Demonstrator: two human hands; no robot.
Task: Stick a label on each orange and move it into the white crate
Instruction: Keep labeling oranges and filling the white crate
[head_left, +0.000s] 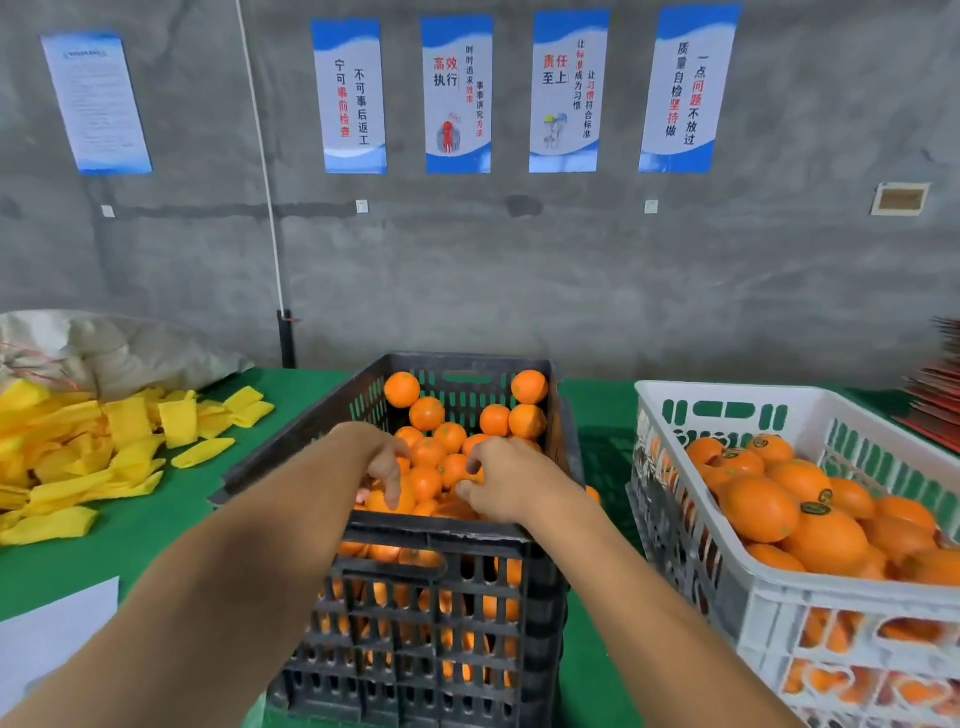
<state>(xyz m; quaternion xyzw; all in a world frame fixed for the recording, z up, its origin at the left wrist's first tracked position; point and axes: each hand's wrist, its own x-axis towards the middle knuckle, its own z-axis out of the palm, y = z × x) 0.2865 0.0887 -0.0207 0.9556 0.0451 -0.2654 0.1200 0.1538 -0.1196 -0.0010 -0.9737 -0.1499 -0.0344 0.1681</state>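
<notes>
Both forearms are reaching over the near rim of the black crate (415, 535). The left hand (384, 462) and right hand (506, 483) are curling loosely over the unlabelled oranges (441, 447); whether either is gripping one is unclear. The white crate (779, 603) is holding labelled oranges (761, 509) just right. Yellow foam sleeves (104, 447) are lying left on the green table (130, 535).

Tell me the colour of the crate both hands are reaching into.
Black, or very dark grey: the slatted crate in the middle of the head view, the only view.
</notes>
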